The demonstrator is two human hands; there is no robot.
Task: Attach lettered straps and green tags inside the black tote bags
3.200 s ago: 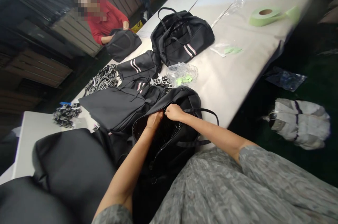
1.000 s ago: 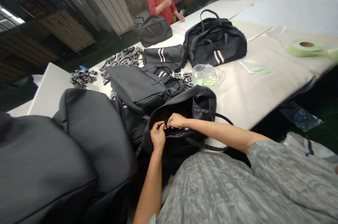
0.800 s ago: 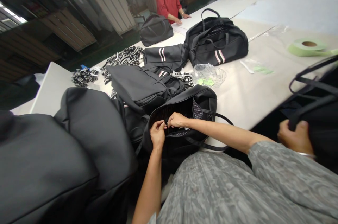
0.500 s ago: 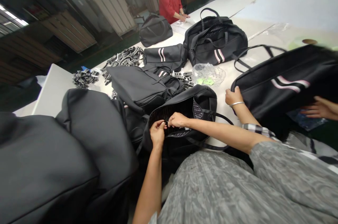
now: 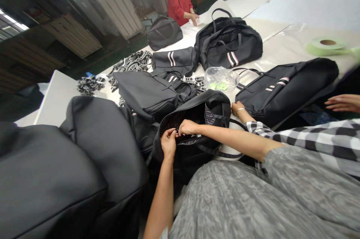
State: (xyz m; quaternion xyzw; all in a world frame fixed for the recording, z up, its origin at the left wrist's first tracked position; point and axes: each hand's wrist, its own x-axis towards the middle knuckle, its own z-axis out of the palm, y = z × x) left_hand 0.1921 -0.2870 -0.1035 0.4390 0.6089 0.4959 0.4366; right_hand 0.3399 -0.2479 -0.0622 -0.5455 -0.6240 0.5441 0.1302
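A black duffel bag (image 5: 194, 105) lies in front of me with its mouth wide open, showing a dark lining printed with pale lettering. My left hand (image 5: 168, 143) pinches at the near left of the opening. Beside it, my right hand (image 5: 188, 128) is closed too, its fingertips almost meeting the left ones over the bag's mouth. A small dark piece shows between the fingertips, too small to name. One loop handle (image 5: 234, 121) of the bag hangs out to the right.
More black bags (image 5: 232, 45) stand along the white table (image 5: 303, 10). Large black bags (image 5: 104, 137) crowd my left. At right, a co-worker's hand (image 5: 239, 109) touches a striped bag (image 5: 287, 85). Printed straps (image 5: 132, 62), a plastic bag (image 5: 221, 77) and green tape roll (image 5: 326, 45) lie about.
My hands stay almost where they were, still pinching at the bag's opening. At right, the co-worker's striped bag has moved back onto the table, uncovering the green tape roll.
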